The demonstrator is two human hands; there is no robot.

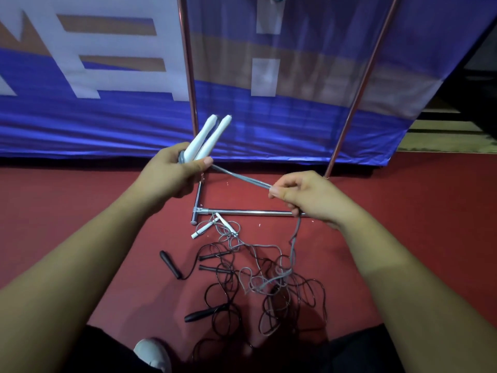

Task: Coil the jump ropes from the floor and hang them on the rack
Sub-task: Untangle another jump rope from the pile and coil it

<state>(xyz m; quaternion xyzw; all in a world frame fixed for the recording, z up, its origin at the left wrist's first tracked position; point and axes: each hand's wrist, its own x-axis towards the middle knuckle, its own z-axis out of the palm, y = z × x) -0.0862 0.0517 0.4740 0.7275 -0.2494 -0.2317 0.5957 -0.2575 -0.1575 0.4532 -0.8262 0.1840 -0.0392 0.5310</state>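
Both white handles (205, 138) are gripped in the left hand (174, 172), pointing up. The grey rope (242, 177) is stretched rightward to the right hand (304, 197), pinched there, then dropped to the tangle (269, 278) on the floor (80, 211) below.

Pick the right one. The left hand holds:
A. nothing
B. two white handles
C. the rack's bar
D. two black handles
B: the left hand grips two white handles together, the right hand pinches their grey rope, and the black handles lie on the floor.
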